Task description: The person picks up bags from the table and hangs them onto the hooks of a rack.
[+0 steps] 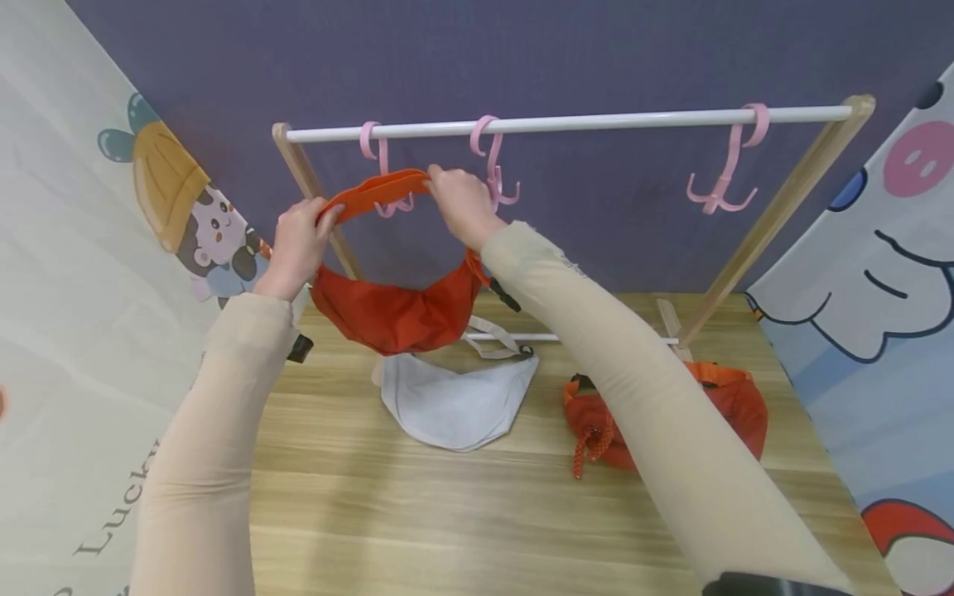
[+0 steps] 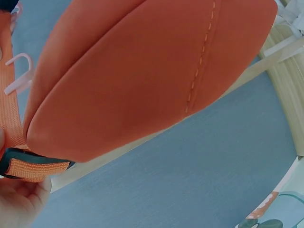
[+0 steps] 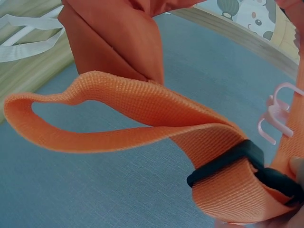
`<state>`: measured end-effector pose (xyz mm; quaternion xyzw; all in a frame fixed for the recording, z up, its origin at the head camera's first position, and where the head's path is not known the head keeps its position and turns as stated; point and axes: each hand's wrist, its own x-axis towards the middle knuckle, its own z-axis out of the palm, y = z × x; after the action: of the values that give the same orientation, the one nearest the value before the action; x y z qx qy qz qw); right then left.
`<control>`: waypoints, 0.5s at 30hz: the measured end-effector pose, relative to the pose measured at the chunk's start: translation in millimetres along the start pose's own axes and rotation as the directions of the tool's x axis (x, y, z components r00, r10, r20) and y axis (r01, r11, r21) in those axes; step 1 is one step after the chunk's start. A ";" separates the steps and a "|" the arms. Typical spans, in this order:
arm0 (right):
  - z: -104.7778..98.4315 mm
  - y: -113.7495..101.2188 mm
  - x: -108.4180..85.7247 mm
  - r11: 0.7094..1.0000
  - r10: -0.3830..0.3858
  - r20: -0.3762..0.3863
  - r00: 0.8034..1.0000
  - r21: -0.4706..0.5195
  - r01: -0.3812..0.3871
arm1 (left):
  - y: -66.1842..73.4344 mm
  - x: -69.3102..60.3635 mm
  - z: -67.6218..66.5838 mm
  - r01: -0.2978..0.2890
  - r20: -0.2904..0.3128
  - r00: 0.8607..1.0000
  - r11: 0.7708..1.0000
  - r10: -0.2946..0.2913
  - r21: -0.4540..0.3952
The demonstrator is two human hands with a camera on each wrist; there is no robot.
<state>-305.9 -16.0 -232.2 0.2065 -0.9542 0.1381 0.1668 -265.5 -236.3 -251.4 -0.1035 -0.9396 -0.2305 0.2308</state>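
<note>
Red waist bag [image 1: 402, 313], 1 pc., below upper white rail [image 1: 596, 124]; strap [image 1: 373, 195] pinched by L hand [image 1: 296, 240] & R hand [image 1: 464, 203]. Step, prob.: offering strap to pink hook [image 1: 383, 157] nr. rail's L end; next move calls for seating it there.

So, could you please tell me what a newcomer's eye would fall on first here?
Probably the raised red bag, its orange strap held up by the left hand and right hand near the leftmost pink hook. Below it, a pale bag lies on the wood-grain surface.
</note>
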 end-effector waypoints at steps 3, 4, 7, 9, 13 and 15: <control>0.2 0.7 -1.0 1.000 -0.005 0.000 1.000 0.013 0.005 | -0.6 0.4 0.6 0.001 0.017 1.000 1.000 -0.001 0.005; 0.6 1.1 -1.3 1.000 -0.007 0.001 1.000 0.015 0.007 | -0.9 0.6 0.8 0.007 0.032 0.999 1.000 -0.007 0.006; 2.9 2.5 -2.3 1.000 -0.010 0.026 1.000 0.014 0.010 | -2.1 0.8 2.0 0.011 0.078 0.997 1.000 -0.012 0.020; 4.6 3.4 -3.1 1.000 -0.014 0.049 0.999 0.014 0.014 | -2.6 0.3 2.8 0.019 0.110 0.994 1.000 -0.022 0.022; 7.6 4.8 -4.8 1.000 -0.023 0.070 0.997 0.017 0.022 | -3.7 -1.1 4.8 0.018 0.128 0.992 1.000 -0.020 0.019; 9.0 5.4 -5.2 0.999 -0.028 0.067 0.997 0.017 0.027 | -4.0 -1.7 5.6 0.021 0.129 0.991 1.000 -0.023 0.016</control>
<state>-306.2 -12.4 -243.4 0.2255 -0.9552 0.1364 0.1349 -267.4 -237.2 -258.2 -0.1059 -0.9553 -0.2192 0.1678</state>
